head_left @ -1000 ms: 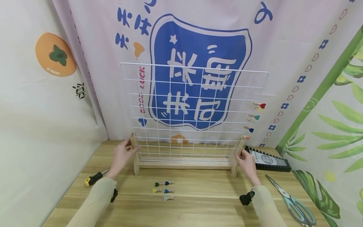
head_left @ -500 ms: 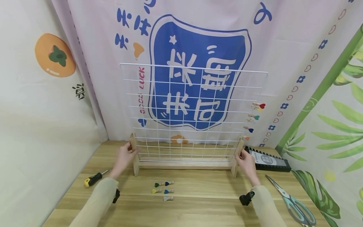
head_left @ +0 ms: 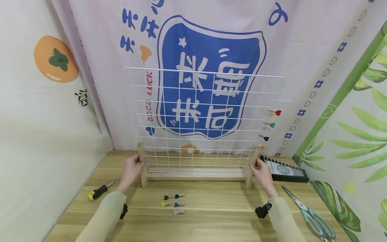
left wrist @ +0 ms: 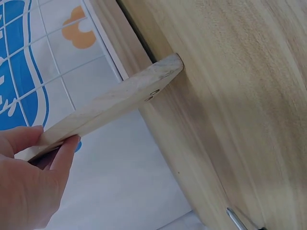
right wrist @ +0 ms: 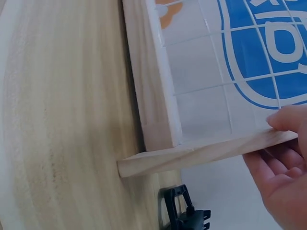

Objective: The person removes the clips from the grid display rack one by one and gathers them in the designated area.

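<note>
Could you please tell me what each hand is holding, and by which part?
The left hand grips the pale wooden stand by its left upright, the right hand by its right upright, each above the crossbar.

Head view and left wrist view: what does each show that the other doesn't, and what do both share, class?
Only the head view shows the right hand holding the right post, the scissors and five clips on the table.

Only the left wrist view shows two small round marks on the left post.

Both show the left hand gripping that post, the wire grid and the screwdriver, though the wrist view catches mainly its metal shaft.
</note>
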Motion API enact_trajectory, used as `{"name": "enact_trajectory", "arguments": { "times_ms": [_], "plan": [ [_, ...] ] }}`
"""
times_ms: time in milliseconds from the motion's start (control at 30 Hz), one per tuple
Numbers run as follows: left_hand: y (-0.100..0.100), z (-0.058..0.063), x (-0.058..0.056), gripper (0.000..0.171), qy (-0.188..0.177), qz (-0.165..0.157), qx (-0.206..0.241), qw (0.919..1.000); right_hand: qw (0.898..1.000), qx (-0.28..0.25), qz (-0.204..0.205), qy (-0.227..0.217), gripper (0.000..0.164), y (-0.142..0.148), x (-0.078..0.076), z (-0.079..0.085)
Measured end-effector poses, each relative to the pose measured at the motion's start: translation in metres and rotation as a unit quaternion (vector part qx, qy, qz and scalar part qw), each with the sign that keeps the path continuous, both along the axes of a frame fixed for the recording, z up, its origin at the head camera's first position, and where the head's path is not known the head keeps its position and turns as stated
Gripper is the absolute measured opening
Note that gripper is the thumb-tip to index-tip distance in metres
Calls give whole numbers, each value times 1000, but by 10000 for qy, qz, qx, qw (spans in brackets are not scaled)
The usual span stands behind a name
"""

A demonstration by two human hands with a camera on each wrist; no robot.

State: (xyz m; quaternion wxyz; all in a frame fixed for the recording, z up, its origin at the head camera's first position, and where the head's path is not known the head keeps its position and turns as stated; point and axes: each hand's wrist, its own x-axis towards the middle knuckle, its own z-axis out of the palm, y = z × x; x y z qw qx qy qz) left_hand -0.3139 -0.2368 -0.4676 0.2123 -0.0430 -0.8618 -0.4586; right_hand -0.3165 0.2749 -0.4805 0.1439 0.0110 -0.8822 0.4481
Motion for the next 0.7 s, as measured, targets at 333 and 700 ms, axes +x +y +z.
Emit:
{"name": "enact_trajectory", "arguments": {
  "times_ms": [333, 700],
  "plan": [
    [-4, -6, 4, 16, 716, -282, 155, 9969, 9958, -270, 737, -464, 65, 19, 3, 28],
    [-3, -5, 0, 26, -63, -152, 67, 9998, 9972, -470, 546, 192, 67, 47, 15, 107]
  ]
}}
